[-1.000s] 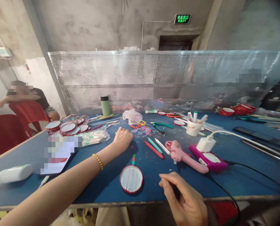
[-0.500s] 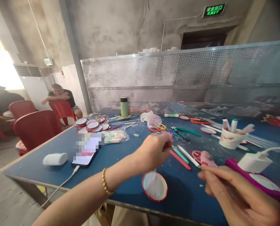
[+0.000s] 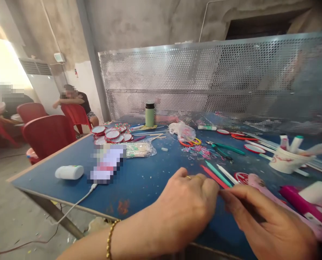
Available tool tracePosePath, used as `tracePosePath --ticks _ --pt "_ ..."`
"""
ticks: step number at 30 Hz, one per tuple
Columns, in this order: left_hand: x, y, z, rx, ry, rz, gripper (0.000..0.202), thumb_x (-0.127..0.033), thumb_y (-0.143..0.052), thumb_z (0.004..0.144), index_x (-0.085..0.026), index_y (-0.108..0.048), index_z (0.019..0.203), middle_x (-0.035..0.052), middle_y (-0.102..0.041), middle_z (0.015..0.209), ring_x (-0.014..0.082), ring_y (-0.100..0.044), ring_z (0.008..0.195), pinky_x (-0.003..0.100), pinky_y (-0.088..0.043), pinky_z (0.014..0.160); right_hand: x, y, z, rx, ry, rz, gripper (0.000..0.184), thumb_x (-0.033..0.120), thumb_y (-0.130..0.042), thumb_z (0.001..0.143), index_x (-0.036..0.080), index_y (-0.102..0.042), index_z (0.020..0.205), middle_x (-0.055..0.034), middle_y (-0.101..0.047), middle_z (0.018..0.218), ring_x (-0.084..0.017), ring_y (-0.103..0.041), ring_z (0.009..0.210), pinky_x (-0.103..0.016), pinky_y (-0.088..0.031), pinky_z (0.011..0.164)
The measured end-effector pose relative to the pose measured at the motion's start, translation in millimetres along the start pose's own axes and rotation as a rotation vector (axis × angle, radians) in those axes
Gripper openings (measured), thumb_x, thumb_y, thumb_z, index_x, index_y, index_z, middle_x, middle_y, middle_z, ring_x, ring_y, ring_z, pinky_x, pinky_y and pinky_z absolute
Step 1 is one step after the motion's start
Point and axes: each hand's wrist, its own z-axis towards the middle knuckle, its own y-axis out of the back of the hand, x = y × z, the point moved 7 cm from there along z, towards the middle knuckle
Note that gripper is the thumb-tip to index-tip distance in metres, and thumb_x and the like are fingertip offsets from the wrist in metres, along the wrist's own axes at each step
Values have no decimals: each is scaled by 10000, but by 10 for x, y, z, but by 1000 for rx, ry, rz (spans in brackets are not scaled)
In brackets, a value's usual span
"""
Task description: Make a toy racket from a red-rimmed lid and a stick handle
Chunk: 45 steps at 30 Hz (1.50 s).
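Observation:
My left hand (image 3: 188, 206), with a gold bead bracelet (image 3: 111, 234) at the wrist, is closed above the table's near side. My right hand (image 3: 269, 220) is beside it, thumb and forefinger pinched together. The fingertips of both hands almost meet, and anything held between them is hidden or too small to make out. Just beyond the fingers lie a red pen (image 3: 215, 174), a green pen (image 3: 217, 172) and a white pen (image 3: 227, 174). Small coloured clips or rings (image 3: 200, 152) are scattered farther back.
Stacked red-rimmed discs (image 3: 112, 134), a phone (image 3: 107, 166), a white bottle (image 3: 69, 172) and a green flask (image 3: 149, 115) stand or lie leftward. Pliers (image 3: 226, 148) and a cup of pens (image 3: 288, 160) are rightward. A perforated metal screen (image 3: 161, 79) borders the back; a seated person is beyond.
My left hand has come closer and lower, and my right hand has shifted left, so they now nearly touch. The red-rimmed disc near the front edge is out of sight. The view has shifted.

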Motion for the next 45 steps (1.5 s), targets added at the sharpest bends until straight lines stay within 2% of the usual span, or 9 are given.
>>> tracePosePath --ticks 5,17,22,24,26,31,33,36,45 --pt "140 119 10 -4 76 -263 150 -192 -425 985 -182 -555 911 21 -648 841 131 -573 724 280 -400 702 153 -134 75 114 -66 92 265 414 -584 923 229 -654 746 35 -555 521 -92 -464 403 -205 -370 378" --pt "273 269 -42 -27 145 -319 235 -197 -423 984 -188 -606 837 2 -601 740 121 -514 663 264 -389 675 154 -386 80 233 -188 397 227 378 -583 933 190 -630 814 43 -538 562 -90 -496 451 -212 -421 441" --pt "336 318 -107 -60 199 -445 194 -183 -458 962 -197 -612 845 -3 -610 750 118 -536 698 240 -408 664 184 -106 1 78 -115 215 195 331 -574 939 213 -636 796 30 -576 585 -100 -511 460 -230 -440 471" --pt "448 330 -214 -119 292 -453 176 -206 -485 952 -196 -607 825 -9 -604 734 114 -528 676 230 -406 635 168 70 -81 -31 -85 100 162 309 -588 930 226 -631 798 33 -581 589 -101 -514 457 -234 -444 483" --pt "558 282 -370 -147 403 -449 190 -245 -494 951 -200 -602 801 -19 -580 693 111 -501 631 225 -395 595 165 105 -181 3 -20 -15 173 291 -598 921 232 -617 759 33 -576 576 -111 -521 463 -244 -449 499" --pt "572 29 -714 -144 537 -522 200 -247 -476 954 -209 -608 809 17 -625 796 138 -568 745 254 -461 691 151 -159 -446 195 152 -192 125 272 -544 946 217 -632 1016 -65 -700 924 -216 -658 850 -343 -510 757" --pt "520 -6 -770 -173 542 -542 175 -236 -479 948 -216 -613 837 43 -646 905 155 -595 837 273 -486 748 150 -270 -507 219 179 -270 347 382 -618 903 195 -564 1191 -113 -678 1082 -278 -632 995 -420 -494 845" --pt "466 12 -783 -200 543 -547 145 -230 -496 937 -229 -615 855 59 -648 988 168 -609 897 288 -506 776 160 -405 -536 275 178 -341 610 510 -722 783 175 -501 1243 -145 -653 1119 -325 -615 999 -471 -486 828" --pt "433 -4 -784 -188 520 -575 152 -195 -491 936 -220 -619 857 50 -650 948 156 -615 879 264 -511 756 145 -531 -431 353 169 -335 533 280 -758 746 196 -490 1199 -112 -640 1087 -294 -587 979 -445 -462 829"
